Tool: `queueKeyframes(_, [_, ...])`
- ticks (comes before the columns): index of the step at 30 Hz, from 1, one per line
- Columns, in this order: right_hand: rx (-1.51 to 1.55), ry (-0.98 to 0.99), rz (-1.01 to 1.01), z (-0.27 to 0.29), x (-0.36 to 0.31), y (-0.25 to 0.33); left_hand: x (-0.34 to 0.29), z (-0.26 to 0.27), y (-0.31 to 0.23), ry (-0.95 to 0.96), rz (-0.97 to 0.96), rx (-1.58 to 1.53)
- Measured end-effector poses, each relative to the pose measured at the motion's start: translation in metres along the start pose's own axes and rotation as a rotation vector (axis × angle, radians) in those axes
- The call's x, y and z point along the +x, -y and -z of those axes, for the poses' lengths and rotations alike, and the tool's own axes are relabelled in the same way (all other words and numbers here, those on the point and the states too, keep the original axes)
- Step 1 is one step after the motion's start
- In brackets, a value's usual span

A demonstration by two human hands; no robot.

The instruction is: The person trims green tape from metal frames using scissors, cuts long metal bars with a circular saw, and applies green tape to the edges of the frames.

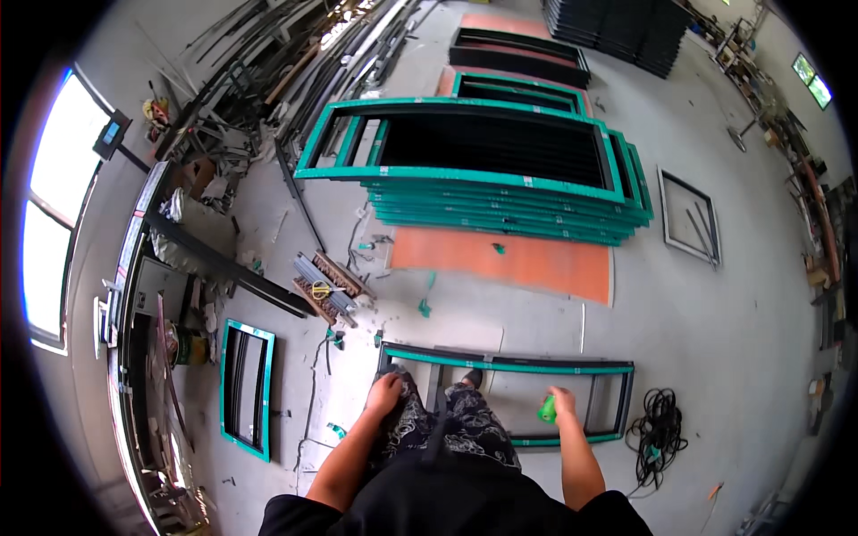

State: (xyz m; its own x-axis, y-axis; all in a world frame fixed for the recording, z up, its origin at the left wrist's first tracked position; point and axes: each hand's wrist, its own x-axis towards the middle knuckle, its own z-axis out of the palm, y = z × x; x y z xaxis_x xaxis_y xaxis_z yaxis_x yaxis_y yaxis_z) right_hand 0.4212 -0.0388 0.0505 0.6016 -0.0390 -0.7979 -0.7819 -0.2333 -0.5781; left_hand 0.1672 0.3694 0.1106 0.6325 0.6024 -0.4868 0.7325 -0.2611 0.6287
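Note:
In my right hand [562, 400] is a small bright green roll of tape [547, 409], held with the fingers closed around it. That hand is over the inside of a long dark rectangular frame [621, 406] lying on the floor in front of me, with green tape along its long sides. My left hand [385, 393] is curled closed beside my knee, close to the frame's left end. Whatever its fingers hold, if anything, is hidden. My legs and one shoe [472, 379] stand within the frame's outline.
A stack of green-edged frames [500, 188] sits ahead on an orange sheet [500, 263]. Left are a smaller frame [248, 389], yellow-handled scissors [320, 289] on brush-like pieces, and a long workbench. Coiled black cable [657, 433] lies right; a bare metal frame [688, 217] lies further off.

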Motion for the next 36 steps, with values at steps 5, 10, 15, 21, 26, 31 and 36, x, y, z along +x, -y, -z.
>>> queueKeyframes(5, [0.4, 0.194, -0.114, -0.047, 0.023, 0.078, 0.037, 0.012, -0.101, 0.162, -0.282, 0.048])
queueKeyframes(10, [0.632, 0.386, -0.313, -0.117, -0.001, 0.104, 0.081, 0.054, -0.136, 0.047, -0.174, -0.11])
queueKeyframes(15, [0.642, 0.347, -0.447, -0.157, 0.015, 0.106, 0.16, 0.069, -0.142, 0.12, -0.226, 0.101])
queueKeyframes(21, [0.675, 0.214, -0.367, -0.216, 0.055, 0.145, 0.304, 0.079, -0.134, 0.294, -0.42, 0.162])
queueKeyframes(26, [0.713, 0.122, -0.449, -0.329, 0.06, 0.239, 0.418, 0.165, -0.165, 0.384, -0.276, 0.223])
queueKeyframes(31, [0.581, 0.392, -0.4, -0.473, 0.058, 0.34, 0.518, 0.249, -0.14, 0.269, -0.229, 0.17])
queueKeyframes(36, [0.313, 0.432, -0.48, -0.544, 0.055, 0.4, 0.565, 0.296, -0.146, 0.163, -0.113, 0.133])
